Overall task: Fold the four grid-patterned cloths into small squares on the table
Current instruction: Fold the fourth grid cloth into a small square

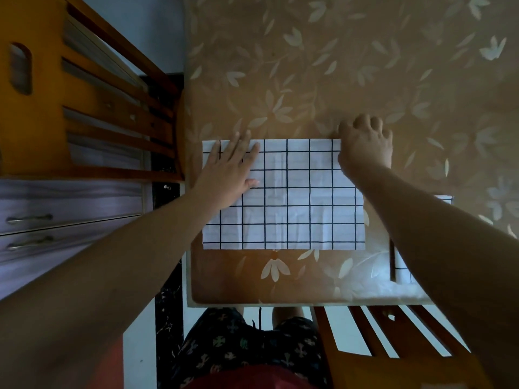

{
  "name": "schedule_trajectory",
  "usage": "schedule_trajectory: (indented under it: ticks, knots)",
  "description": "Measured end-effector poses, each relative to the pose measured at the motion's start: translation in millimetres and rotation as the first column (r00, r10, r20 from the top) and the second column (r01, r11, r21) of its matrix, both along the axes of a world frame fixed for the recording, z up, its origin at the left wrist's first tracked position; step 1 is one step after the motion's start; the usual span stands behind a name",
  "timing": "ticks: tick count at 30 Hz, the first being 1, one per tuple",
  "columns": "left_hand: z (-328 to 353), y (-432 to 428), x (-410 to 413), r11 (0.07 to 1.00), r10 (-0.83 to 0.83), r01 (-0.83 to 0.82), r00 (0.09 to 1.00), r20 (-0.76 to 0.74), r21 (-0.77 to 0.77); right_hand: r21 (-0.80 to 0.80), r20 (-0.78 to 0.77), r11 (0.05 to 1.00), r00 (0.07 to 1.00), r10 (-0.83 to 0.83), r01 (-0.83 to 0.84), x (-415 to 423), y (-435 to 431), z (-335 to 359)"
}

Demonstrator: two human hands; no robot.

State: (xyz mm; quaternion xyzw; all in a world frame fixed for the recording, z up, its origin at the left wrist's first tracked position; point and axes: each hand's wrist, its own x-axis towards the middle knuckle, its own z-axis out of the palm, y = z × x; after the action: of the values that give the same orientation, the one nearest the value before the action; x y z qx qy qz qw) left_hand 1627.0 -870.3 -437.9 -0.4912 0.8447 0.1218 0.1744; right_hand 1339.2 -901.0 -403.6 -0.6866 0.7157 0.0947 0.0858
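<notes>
At the far left stands an orange-brown wooden chair (42,108) with a slatted back, and below it a grey wood-grain drawer unit (70,214) with slim metal handles. Right of these begins the table covered in a tan cloth printed with pale leaves (365,66).

On that table, toward its near edge, a white cloth with a dark grid pattern (295,206) lies flat as a wide rectangle, its long sides running left to right. It looks folded at least once, though the layers cannot be counted. The left hand (227,175) rests palm-down on the cloth's far-left corner area, fingers stretched out and slightly spread, pressing rather than gripping. Across the rectangle, the right hand (365,144) sits at the far-right corner, its fingers curled down at the cloth's edge; whether they pinch the fabric or only press on it cannot be told.

Farther right, mostly hidden behind the right forearm, a second white grid-patterned cloth (401,262) lies on the table near the near-right edge, well clear of the first. Beyond the near edge, at lower right, slats of another orange-brown wooden chair (393,346) show, and the person's dark patterned shorts (238,346) appear below the table.
</notes>
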Motion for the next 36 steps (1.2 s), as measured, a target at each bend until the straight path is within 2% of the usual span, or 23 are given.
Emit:
schedule_trajectory:
  ticks: [2,4,7,13,18,21,24,28,33,36]
  knots:
    - [-1.3,0.4,0.2,1.000,-0.012,0.013,0.999,0.036,-0.020,-0.018,0.064,0.990,0.987,0.144,-0.143,16.1,9.7,-4.8]
    - [-1.9,0.8,0.2,1.000,-0.013,0.013,0.999,0.036,-0.021,0.039,0.188,0.939,0.925,0.330,-0.343,41.2,26.0,-14.2]
    - [-2.5,-0.9,2.2,0.998,0.034,-0.033,0.999,-0.017,0.047,0.165,0.187,0.856,0.868,0.460,-0.489,64.0,47.1,-31.3]
    - [-5.2,-4.8,20.6,0.995,0.088,-0.087,0.996,-0.028,0.050,0.202,0.078,0.902,0.925,0.373,-0.381,29.6,44.6,-40.6]
    - [-8.7,-4.1,49.9,0.994,0.100,-0.100,0.995,-0.006,-0.044,0.226,0.002,0.931,0.956,0.294,-0.287,-19.2,38.0,-36.0]
    - [-2.7,-2.3,54.7,0.991,0.133,-0.133,0.991,0.014,-0.023,0.230,-0.039,0.940,0.962,0.269,-0.253,-21.6,35.7,-29.8]
    - [5.6,-1.8,52.9,0.984,0.178,-0.178,0.984,0.008,-0.014,0.153,0.058,0.953,0.965,0.256,-0.262,5.5,25.9,-16.7]
    - [15.1,7.2,51.5,0.969,0.247,-0.244,0.967,-0.061,0.046,0.048,0.180,0.922,0.911,0.371,-0.385,59.5,5.8,-6.9]
    - [21.4,32.8,56.5,0.957,0.292,-0.286,0.937,-0.192,0.055,0.185,0.149,0.946,0.959,0.241,-0.267,85.8,-10.7,-5.1]
    - [22.4,46.7,60.3,0.932,0.359,-0.358,0.897,-0.258,0.054,0.223,0.183,0.948,0.965,0.189,-0.228,86.0,-12.4,-0.9]
